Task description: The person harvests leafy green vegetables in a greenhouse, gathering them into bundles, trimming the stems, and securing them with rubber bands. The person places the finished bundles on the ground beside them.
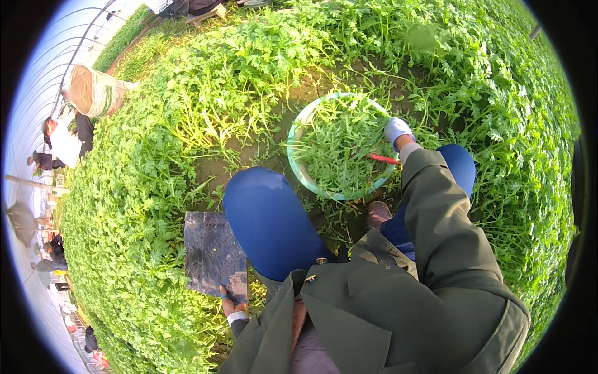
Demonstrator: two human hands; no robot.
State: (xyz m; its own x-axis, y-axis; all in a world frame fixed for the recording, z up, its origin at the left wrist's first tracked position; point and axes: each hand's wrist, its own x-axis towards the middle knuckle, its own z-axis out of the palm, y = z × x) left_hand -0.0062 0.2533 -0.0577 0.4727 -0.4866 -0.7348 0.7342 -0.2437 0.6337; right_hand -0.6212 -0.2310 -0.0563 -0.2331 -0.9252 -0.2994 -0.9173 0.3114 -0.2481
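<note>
Before my knees a light green-and-white plastic basin (pixel 295 163) rests on the soil, heaped with cut leafy greens (pixel 341 135). My right hand (pixel 397 131), in a pale glove, grips the basin's right rim; its fingertips are partly hidden. A red tool handle (pixel 384 158) lies over the greens near that rim, its other end hidden by leaves. By my left hip, my left hand (pixel 231 304) holds the lower edge of a dark film-faced plywood board (pixel 212 252) that bears printing. Something blue is around that hand's fingers.
Dense leafy green plants (pixel 140 224) surround me, with bare soil (pixel 308 89) around the basin. A large woven sack (pixel 105 93) stands at the upper left. Several people are further off beneath the hooped greenhouse frame (pixel 77 42). A low wooden stool (pixel 205 16) is at the top.
</note>
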